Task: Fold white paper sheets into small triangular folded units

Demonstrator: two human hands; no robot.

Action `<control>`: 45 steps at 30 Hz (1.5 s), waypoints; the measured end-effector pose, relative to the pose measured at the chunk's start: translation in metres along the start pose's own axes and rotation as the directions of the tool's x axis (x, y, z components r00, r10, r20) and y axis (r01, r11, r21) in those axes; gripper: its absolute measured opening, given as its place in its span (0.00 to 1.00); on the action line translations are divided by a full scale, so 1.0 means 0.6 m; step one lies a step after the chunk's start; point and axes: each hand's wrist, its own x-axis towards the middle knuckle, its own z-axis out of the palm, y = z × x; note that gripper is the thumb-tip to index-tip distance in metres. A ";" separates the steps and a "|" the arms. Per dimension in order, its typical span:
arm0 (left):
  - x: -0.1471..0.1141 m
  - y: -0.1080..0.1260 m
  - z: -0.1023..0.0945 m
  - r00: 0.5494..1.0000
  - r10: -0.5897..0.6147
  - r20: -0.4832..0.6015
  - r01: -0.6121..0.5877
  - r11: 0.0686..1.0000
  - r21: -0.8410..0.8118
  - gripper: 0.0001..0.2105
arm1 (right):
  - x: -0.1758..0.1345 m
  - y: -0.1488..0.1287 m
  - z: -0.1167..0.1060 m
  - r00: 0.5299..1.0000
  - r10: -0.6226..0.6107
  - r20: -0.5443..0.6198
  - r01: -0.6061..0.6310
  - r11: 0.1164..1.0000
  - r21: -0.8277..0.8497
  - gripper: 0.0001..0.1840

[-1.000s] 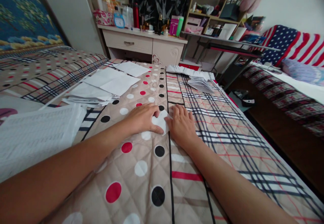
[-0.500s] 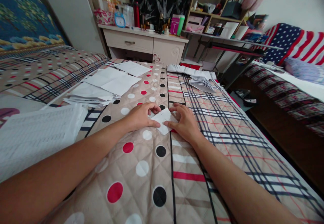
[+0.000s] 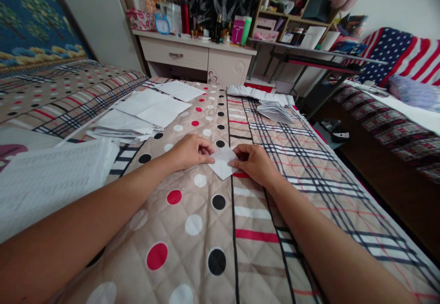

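Observation:
A small folded piece of white paper point(image 3: 222, 165) lies at the middle of the bedspread, one corner pointing toward me, with faint print near its far edge. My left hand point(image 3: 192, 152) pinches its left corner between thumb and curled fingers. On the opposite side, my right hand point(image 3: 255, 161) grips the right corner the same way, thumb on top. The fingertips under the paper are partly hidden.
Loose white sheets point(image 3: 151, 107) are piled to the left, beyond a stack of printed pages point(image 3: 55, 176). At the far right lie a fanned folded paper bundle point(image 3: 275, 111) and a row of folded papers point(image 3: 256, 93). A dresser point(image 3: 175, 54) stands behind the bed.
Both hands have tightened from spread fingers to pinches at the paper's two side corners. My right hand has shifted slightly right, uncovering more of the paper.

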 end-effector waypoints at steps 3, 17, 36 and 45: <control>-0.002 -0.001 0.001 1.000 0.010 0.010 -0.010 1.000 0.013 0.07 | 0.002 0.005 -0.006 0.999 -0.033 0.029 0.033 0.999 0.012 0.03; -0.014 -0.005 0.001 0.844 0.535 0.046 -0.523 0.800 0.295 0.05 | -0.002 0.006 0.000 0.925 -0.380 0.017 0.377 0.921 0.098 0.12; -0.017 0.002 0.005 0.706 0.703 0.088 -0.690 0.654 0.310 0.10 | -0.009 -0.003 -0.006 0.840 -0.529 0.119 0.542 0.831 -0.128 0.14; -0.017 0.004 0.001 0.702 0.703 0.114 -0.688 0.629 0.362 0.10 | -0.013 -0.012 -0.006 0.834 -0.535 0.135 0.551 0.816 -0.171 0.13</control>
